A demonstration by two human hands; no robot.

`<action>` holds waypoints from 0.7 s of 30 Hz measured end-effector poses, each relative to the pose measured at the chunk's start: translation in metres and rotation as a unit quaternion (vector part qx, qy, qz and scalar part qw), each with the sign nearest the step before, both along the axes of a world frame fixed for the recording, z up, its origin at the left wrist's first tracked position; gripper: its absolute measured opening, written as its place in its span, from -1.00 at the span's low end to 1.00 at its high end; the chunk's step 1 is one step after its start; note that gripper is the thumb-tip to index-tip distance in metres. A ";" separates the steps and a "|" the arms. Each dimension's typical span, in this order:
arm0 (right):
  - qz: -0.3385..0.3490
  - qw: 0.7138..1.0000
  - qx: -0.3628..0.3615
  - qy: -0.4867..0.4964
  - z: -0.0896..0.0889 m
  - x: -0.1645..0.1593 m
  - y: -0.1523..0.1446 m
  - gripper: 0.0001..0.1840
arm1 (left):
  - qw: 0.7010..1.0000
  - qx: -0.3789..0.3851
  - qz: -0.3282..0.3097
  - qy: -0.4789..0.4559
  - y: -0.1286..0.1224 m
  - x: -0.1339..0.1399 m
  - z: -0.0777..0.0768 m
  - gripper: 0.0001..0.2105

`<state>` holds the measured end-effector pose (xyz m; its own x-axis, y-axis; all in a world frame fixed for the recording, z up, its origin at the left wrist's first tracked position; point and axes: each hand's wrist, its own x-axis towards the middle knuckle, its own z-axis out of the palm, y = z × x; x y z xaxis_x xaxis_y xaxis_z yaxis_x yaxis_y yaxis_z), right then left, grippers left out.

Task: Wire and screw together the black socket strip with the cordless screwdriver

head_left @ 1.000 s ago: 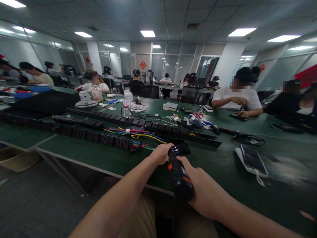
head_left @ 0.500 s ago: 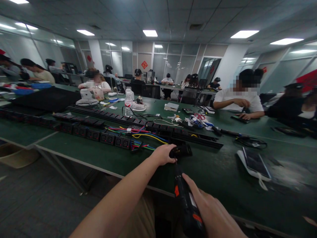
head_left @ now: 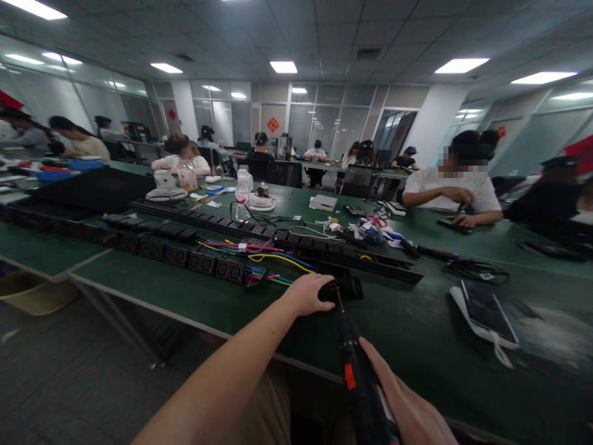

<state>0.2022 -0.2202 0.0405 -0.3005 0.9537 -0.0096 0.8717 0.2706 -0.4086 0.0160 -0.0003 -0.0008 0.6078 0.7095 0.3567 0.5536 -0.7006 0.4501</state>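
Note:
My left hand (head_left: 309, 295) is closed on a small black housing (head_left: 351, 288) near the front of the green table. In my right hand (head_left: 393, 383) is a black and orange electric screwdriver (head_left: 354, 364), its long bit pointing up and away. The bit's tip meets the housing just right of my left fingers; whether it sits in a screw is too small to tell. Left of the housing, red, blue, green and yellow wires (head_left: 278, 259) run from a black power strip (head_left: 201, 262) lined with sockets. My right fingertips are partly hidden behind the tool.
Behind the wires lies a long black strip casing (head_left: 389, 264). A phone on a white pouch (head_left: 488, 315) rests at the right. Further back stand a water bottle (head_left: 241, 196) and a white fan (head_left: 167, 186). A co-worker (head_left: 456, 185) sits across the table.
The screwdriver has shifted slightly to the right, and its bit tip has risen onto the housing's face. My left hand keeps hold of the housing. The whole view has tilted a little.

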 end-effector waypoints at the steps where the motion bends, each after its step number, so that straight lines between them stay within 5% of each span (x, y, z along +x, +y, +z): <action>1: -0.011 1.000 0.022 0.002 -0.001 0.004 -0.002 -0.08 | 1.000 0.003 0.004 0.003 0.000 0.000 0.000 -0.37; 11: -0.097 0.993 0.060 -0.003 0.005 0.025 0.006 -0.14 | 0.999 0.010 0.032 0.039 -0.003 0.000 0.003 -0.36; 21: -0.085 0.993 0.039 0.079 0.017 0.014 -0.004 -0.04 | 0.999 -0.014 0.036 0.027 -0.001 0.000 0.001 -0.41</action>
